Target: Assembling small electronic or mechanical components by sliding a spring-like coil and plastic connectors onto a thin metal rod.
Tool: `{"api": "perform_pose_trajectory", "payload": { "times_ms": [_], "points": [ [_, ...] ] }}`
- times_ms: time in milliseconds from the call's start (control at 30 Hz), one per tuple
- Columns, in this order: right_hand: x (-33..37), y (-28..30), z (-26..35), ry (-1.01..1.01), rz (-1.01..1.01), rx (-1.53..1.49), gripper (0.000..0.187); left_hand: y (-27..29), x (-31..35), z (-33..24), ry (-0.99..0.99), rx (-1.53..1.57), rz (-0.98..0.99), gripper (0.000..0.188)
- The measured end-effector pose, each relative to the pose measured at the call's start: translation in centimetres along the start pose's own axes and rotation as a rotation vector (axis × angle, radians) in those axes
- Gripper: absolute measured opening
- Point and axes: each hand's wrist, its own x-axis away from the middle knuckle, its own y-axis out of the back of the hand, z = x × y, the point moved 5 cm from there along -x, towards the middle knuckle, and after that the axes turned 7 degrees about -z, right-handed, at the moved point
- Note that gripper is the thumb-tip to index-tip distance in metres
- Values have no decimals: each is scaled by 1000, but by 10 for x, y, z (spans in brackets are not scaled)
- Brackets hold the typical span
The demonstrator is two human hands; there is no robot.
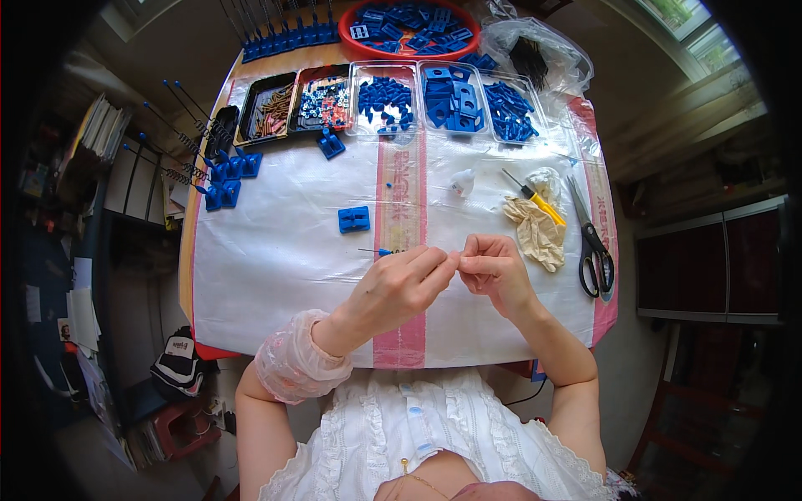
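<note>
My left hand (401, 284) and my right hand (494, 269) meet over the near middle of the table, their fingertips pinched together. Whatever sits between the fingertips is too small to make out. By the far side of my left hand's knuckles shows a small blue piece (384, 252) with a thin metal pin pointing left. I cannot tell whether that hand holds it or it lies on the table. Just beyond is a blue square plastic base (353, 220) with raised parts. A tiny blue bit (389, 185) lies farther back.
Trays of brown pieces (272, 110), small metal parts (321, 102) and blue parts (454, 98) line the back, before a red basin (347, 42). Right: yellow-handled screwdriver (545, 205), beige glove (535, 235), black-handled scissors (593, 250). Left: blue bases (224, 182) with spring rods.
</note>
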Motion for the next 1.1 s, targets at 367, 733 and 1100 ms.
{"api": "perform_pose_trajectory", "payload": {
  "times_ms": [367,733,1100],
  "points": [
    [0,-3,-3,-130,147,-96,18,1,0,14,151,350,-119,30],
    [0,-3,-2,-126,181,-194,17,-12,6,31,539,790,-106,17],
    [6,-4,10,131,42,31,19,-18,8,31,752,1075,-106,16]
  ]
}}
